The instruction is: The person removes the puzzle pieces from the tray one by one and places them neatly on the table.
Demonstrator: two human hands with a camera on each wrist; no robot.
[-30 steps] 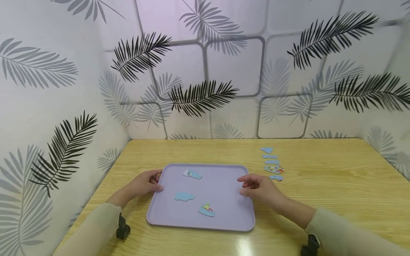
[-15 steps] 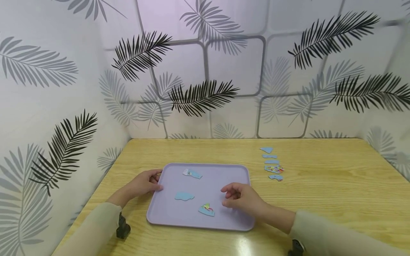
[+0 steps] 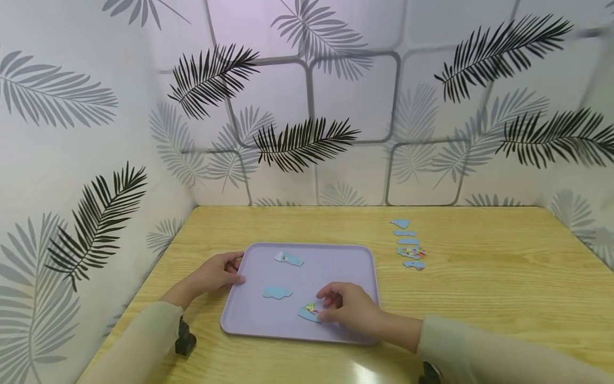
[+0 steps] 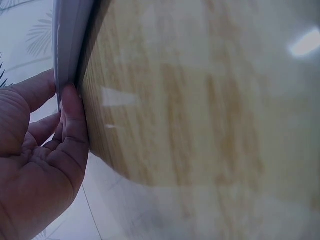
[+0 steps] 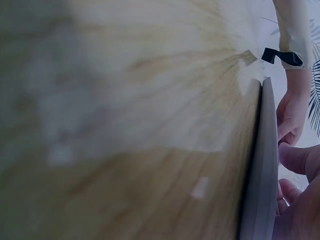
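Observation:
In the head view my left hand (image 3: 218, 274) grips the left rim of a lilac tray (image 3: 254, 325), thumb on top; the left wrist view shows thumb and fingers pinching that rim. My right hand (image 3: 352, 309) is over the tray's right part, fingers loosely bent, thumb and forefinger apart. Its thumb tip overlaps the right end of a light-blue puzzle piece with a colourful print (image 3: 307, 313); whether it touches, I cannot tell. Also on the tray lie a plain blue puzzle piece (image 3: 277, 292) and a blue piece with a white end (image 3: 289, 259).
Right of the tray, several more blue puzzle pieces lie in a column on the wooden table (image 3: 489, 277), among them a multicoloured one (image 3: 410, 253). A leaf-patterned wall (image 3: 345, 181) stands behind the table and another along its left side.
My right hand has moved left and toward me, from the tray's right rim to the colourful puzzle piece. The left hand has stayed on the rim.

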